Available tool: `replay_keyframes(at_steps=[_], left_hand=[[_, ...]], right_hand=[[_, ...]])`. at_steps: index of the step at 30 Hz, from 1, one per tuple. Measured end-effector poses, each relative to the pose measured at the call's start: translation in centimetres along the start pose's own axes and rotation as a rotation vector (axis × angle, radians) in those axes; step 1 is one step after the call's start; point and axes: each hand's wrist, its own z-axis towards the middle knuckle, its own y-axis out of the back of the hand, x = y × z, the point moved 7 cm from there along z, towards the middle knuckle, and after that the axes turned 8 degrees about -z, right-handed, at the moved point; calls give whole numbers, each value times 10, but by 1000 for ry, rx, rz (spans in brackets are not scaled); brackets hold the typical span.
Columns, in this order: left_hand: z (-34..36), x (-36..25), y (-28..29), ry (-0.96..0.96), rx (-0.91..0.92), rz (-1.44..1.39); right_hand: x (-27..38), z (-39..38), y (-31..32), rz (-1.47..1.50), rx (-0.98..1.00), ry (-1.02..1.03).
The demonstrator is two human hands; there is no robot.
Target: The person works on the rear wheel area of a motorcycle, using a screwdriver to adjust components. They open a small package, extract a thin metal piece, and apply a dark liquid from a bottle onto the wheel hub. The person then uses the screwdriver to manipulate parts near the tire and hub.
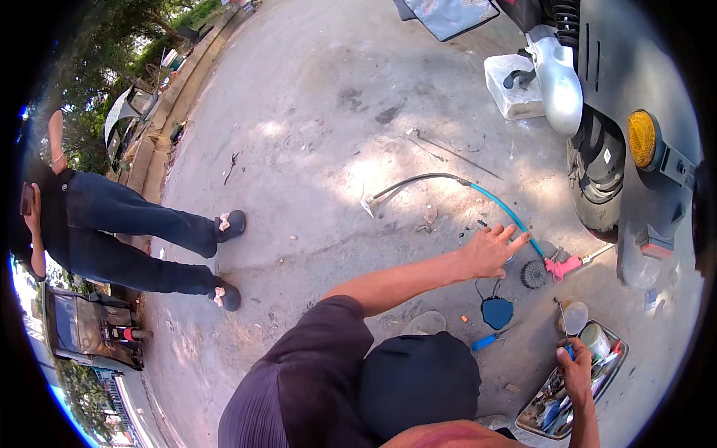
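My left hand (pixel 491 251) reaches out with fingers spread and holds nothing. It hovers by the teal section of a hose (pixel 499 203), which ends in a pink-handled gun (pixel 560 267) with a thin metal nozzle. Beside the gun lies a round, ribbed dark part (pixel 533 274). My right hand (pixel 576 370) is closed around the blue handle of a thin-shafted tool, seemingly a screwdriver (pixel 562 313), above a tray of tools (pixel 523 422). On the ground between my hands are a dark blue flat part (pixel 497 312) with a wire and another blue-handled screwdriver (pixel 485 342).
At the right stands a scooter (pixel 609 52) with an orange reflector (pixel 641 139). A white block (pixel 514 86) sits beside its silver part. A translucent cup (pixel 574 317) touches the tray. A person (pixel 142 224) stands at left; a three-wheeled vehicle (pixel 93 328) is beyond.
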Motion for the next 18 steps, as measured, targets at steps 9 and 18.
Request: replay_keyframes(at_steps=[9, 18], left_hand=[[10, 37, 13, 221, -57, -316], [88, 103, 67, 359, -229, -220]], right_hand=[[27, 11, 17, -179, 16, -28], [15, 0, 18, -178, 6, -77]])
